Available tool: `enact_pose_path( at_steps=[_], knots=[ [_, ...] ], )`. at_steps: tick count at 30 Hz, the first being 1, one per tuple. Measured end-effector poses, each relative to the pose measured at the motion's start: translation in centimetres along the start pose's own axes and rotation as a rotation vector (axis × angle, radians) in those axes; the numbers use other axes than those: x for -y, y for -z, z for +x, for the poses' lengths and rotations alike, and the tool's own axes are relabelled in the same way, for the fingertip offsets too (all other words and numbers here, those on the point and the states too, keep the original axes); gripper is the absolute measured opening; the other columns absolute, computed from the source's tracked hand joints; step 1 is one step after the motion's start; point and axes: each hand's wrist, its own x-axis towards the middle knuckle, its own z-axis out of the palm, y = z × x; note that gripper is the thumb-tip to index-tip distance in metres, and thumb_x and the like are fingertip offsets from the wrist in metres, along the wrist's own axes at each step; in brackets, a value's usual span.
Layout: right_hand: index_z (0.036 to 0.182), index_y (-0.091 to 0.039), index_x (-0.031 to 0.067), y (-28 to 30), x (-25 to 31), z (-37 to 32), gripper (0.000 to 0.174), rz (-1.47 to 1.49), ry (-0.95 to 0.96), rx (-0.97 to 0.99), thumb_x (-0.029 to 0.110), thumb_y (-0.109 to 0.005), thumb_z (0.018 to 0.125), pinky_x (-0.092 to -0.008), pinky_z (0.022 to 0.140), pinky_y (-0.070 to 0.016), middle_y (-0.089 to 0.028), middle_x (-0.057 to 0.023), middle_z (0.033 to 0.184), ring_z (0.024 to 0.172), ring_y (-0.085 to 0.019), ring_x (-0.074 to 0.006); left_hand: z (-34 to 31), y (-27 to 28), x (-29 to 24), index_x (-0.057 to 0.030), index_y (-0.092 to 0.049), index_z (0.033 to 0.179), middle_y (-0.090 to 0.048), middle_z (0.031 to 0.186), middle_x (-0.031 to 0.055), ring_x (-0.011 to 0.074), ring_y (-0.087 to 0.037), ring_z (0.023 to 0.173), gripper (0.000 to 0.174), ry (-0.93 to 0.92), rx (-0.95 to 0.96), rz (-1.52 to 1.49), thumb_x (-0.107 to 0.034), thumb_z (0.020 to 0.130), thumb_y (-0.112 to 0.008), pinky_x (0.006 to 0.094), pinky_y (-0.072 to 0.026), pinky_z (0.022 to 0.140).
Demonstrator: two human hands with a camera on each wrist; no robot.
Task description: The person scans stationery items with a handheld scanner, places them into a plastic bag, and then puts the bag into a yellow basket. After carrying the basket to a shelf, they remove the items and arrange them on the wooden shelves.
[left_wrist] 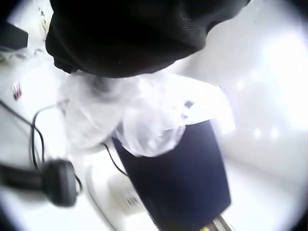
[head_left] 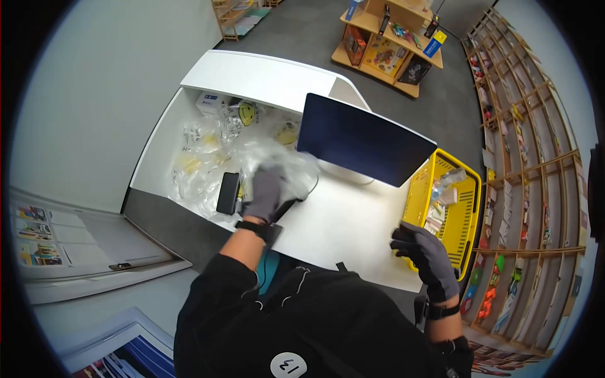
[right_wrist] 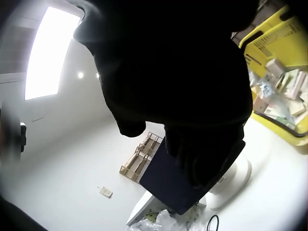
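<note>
In the head view my gloved left hand (head_left: pixel 266 192) grips a clear plastic bag (head_left: pixel 296 170), blurred, above the pile of clear bags (head_left: pixel 201 148). The left wrist view has the crumpled bag (left_wrist: pixel 151 113) hanging below the dark glove (left_wrist: pixel 134 38); the fingertips are hidden. Just right of the hand is the monitor (head_left: pixel 365 138), and to its left lies a black phone-like device (head_left: pixel 228 193). My right hand (head_left: pixel 430 259), loosely curled and holding nothing, hovers beside the yellow basket (head_left: pixel 467 214). Small boxes and clear packets (right_wrist: pixel 288 91) lie in that basket.
A raised white ledge (head_left: pixel 258 69) runs behind the bags and monitor. A white box (head_left: pixel 211 103) stands in the back left corner. Black cable (left_wrist: pixel 36 130) lies on the desk. Wooden shelves (head_left: pixel 391 47) stand beyond the desk, with more along the right wall.
</note>
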Motion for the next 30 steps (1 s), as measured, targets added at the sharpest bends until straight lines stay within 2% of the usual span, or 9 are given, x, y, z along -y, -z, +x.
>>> enact_pose_path(
  at_steps=[1,5,7,9,13,17,25,27,30],
  knots=[
    [0.142,-0.064,-0.0007,1.8,-0.4,-0.9,0.044,0.1,-0.013,-0.132,0.031,-0.057,0.112,-0.0331,0.089,-0.0569,-0.074,-0.0132,0.121,0.105,-0.073,-0.0254,3.4,2.4,2.9,-0.0034,-0.077,0.096,-0.078,0.103,0.02,0.0384,-0.074,0.1,0.036,-0.436,-0.192,0.537,-0.037,0.096,-0.063,0.0514,-0.0553,0.089],
    [0.14,-0.064,0.0,8.4,-5.1,-3.0,0.046,0.342,0.04,-0.183,0.036,-0.05,0.115,-0.0325,0.084,-0.0559,-0.073,-0.0145,0.121,0.101,-0.072,-0.0254,16.3,1.3,4.3,-0.0072,-0.077,0.125,-0.076,0.124,0.0265,0.0385,-0.071,0.122,0.037,0.087,-0.41,0.071,-0.031,0.104,-0.059,0.0485,-0.0556,0.103],
    [0.138,-0.064,0.0,8.9,-6.1,-4.8,0.047,0.413,0.091,-0.152,0.038,-0.049,0.115,-0.0325,0.082,-0.0556,-0.073,-0.0149,0.121,0.099,-0.072,-0.025,18.9,0.1,-0.7,-0.0085,-0.073,0.136,-0.069,0.141,0.0265,0.0376,-0.068,0.129,0.04,-0.071,-0.14,0.829,-0.032,0.108,-0.056,0.0479,-0.0543,0.108],
    [0.15,-0.054,-0.0002,7.9,-5.8,-6.5,0.058,0.29,0.063,-0.298,0.047,-0.042,0.117,-0.0318,0.084,-0.0546,-0.069,-0.0132,0.125,0.103,-0.07,-0.0254,27.8,-6.4,5.1,-0.0103,-0.064,0.149,-0.06,0.155,0.0227,0.0385,-0.064,0.135,0.05,-0.273,-0.417,0.961,-0.039,0.109,-0.055,0.0482,-0.0511,0.113],
    [0.148,-0.057,-0.0005,8.3,-6.4,-7.0,0.059,0.215,0.028,-0.429,0.047,-0.04,0.117,-0.0323,0.084,-0.0553,-0.07,-0.0137,0.124,0.101,-0.07,-0.0257,30.5,-11.6,3.6,-0.0131,-0.052,0.16,-0.052,0.164,0.0167,0.0352,-0.055,0.145,0.059,-0.392,-0.083,0.721,-0.046,0.111,-0.048,0.0442,-0.0459,0.119],
    [0.156,-0.05,-0.0012,10.3,-7.4,-6.2,0.065,0.191,-0.002,-0.451,0.05,-0.038,0.118,-0.0328,0.085,-0.0548,-0.069,-0.0139,0.127,0.103,-0.07,-0.0263,25.3,-9.9,-4.8,-0.0171,-0.045,0.166,-0.037,0.175,0.0144,0.0301,-0.039,0.159,0.062,-0.473,0.09,0.907,-0.047,0.113,-0.041,0.0443,-0.0324,0.13],
    [0.159,-0.048,-0.0013,12.2,-6.6,-0.7,0.067,0.268,0.035,-0.162,0.051,-0.038,0.118,-0.0346,0.087,-0.0549,-0.068,-0.0164,0.134,0.106,-0.068,-0.027,14.6,1.2,-7.8,-0.0119,-0.066,0.148,-0.071,0.141,0.0204,0.0319,-0.066,0.135,0.059,-0.102,0.217,0.735,-0.051,0.105,-0.061,0.0423,-0.0507,0.114],
    [0.158,-0.049,-0.0012,11.9,-7.0,0.4,0.066,0.315,0.045,-0.022,0.05,-0.038,0.118,-0.0349,0.088,-0.055,-0.068,-0.0171,0.135,0.107,-0.068,-0.0271,9.7,3.4,-6.5,-0.0058,-0.074,0.134,-0.079,0.122,0.0208,0.0329,-0.076,0.118,0.047,-0.368,-0.058,0.271,-0.036,0.098,-0.074,0.0398,-0.0577,0.103],
    [0.154,-0.054,-0.0003,9.2,-5.4,1.3,0.065,0.127,0.023,-0.328,0.05,-0.035,0.118,-0.0351,0.085,-0.0555,-0.07,-0.0181,0.135,0.104,-0.07,-0.0271,2.9,8.4,-8.8,-0.0014,-0.072,0.135,-0.078,0.126,0.0224,0.0342,-0.076,0.117,0.044,-0.325,-0.082,0.153,-0.021,0.096,-0.076,0.0388,-0.0582,0.102]
  ],
)
